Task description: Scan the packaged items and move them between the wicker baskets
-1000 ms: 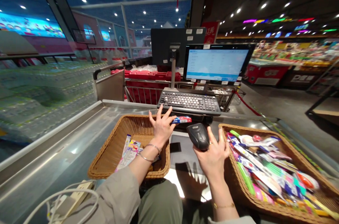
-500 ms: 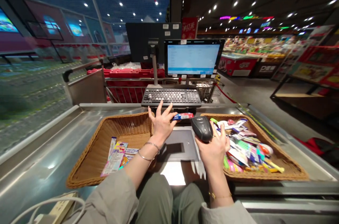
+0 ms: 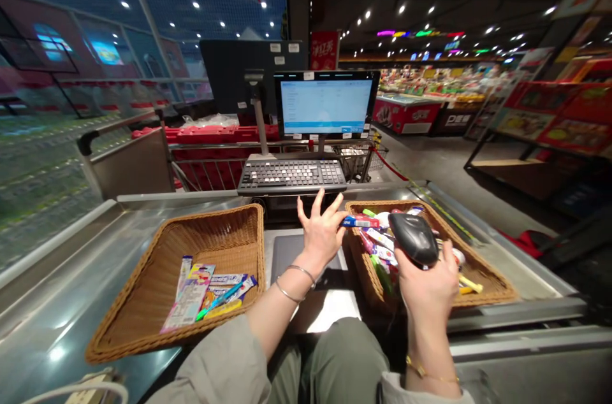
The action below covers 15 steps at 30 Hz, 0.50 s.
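My left hand pinches a small red and blue box between thumb and forefinger, its other fingers spread, just in front of the keyboard. My right hand grips a black barcode scanner, held over the right wicker basket, which is full of several toothbrush and toothpaste packs. The left wicker basket holds a few flat packs near its front.
A lit monitor stands behind the keyboard on the steel checkout counter. A flat scanner plate lies between the baskets. Red shopping baskets and a wire trolley sit behind. White cables lie at the near left. Store shelves fill the right.
The view has swung to the right. Both hands have moved right with the box and the scanner, now beside and over the right basket.
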Each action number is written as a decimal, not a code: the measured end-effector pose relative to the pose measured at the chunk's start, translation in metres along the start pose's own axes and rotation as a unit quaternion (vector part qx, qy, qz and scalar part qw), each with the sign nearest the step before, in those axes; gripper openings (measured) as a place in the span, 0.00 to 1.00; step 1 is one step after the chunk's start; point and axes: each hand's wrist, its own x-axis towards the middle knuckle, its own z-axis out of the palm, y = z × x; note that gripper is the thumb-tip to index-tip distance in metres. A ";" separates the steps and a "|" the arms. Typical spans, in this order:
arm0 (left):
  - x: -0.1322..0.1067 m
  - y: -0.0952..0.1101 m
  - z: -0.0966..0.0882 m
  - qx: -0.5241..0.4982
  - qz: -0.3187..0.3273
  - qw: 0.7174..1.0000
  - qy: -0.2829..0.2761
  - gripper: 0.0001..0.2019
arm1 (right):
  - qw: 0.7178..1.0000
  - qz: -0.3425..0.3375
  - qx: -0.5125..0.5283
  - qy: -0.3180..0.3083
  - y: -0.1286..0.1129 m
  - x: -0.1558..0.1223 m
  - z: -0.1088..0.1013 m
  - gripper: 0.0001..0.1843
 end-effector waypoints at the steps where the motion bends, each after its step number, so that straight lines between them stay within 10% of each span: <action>1: -0.001 0.005 0.004 -0.005 0.008 1.000 -0.008 0.10 | 1.000 0.018 -0.005 0.011 0.005 0.004 -0.004 0.33; 15: -0.020 0.061 0.054 -0.038 0.136 0.986 -0.087 0.16 | 0.990 0.103 0.014 0.099 0.041 0.033 -0.055 0.27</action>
